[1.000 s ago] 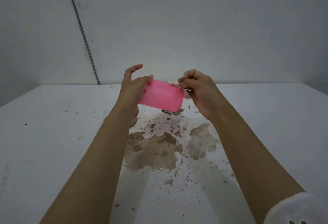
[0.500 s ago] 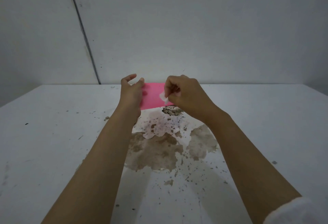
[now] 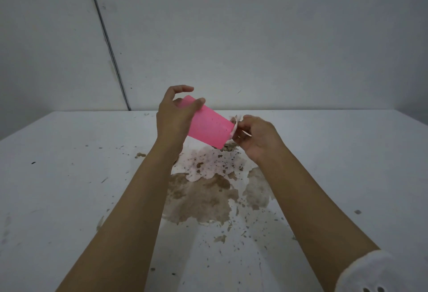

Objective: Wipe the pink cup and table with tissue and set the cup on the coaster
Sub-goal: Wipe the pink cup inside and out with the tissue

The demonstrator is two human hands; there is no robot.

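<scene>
Tally from the head view:

- 1 pink cup [image 3: 209, 127].
- 1 tissue [image 3: 234, 127], a white wad, partly hidden at the cup's end.
- 2 hands: left hand [image 3: 173, 118] and right hand [image 3: 257, 139]. 2 bare forearms.
- 1 sleeve cuff [image 3: 370, 273], white, on the right arm.
- 1 table [image 3: 69, 176], white.
- 3 brown stains that can be told apart:
  - 1 large dark patch [image 3: 203, 196]
  - 1 smaller lobe [image 3: 257, 190] to its right
  - 1 paler speckled blotch [image 3: 206, 164] beyond them
- 1 brown clump [image 3: 229, 147] below the cup's lower end.
- Loose specks: too many and too small to count.
- 2 wall panels, split by 1 dark seam [image 3: 108, 41].
</scene>
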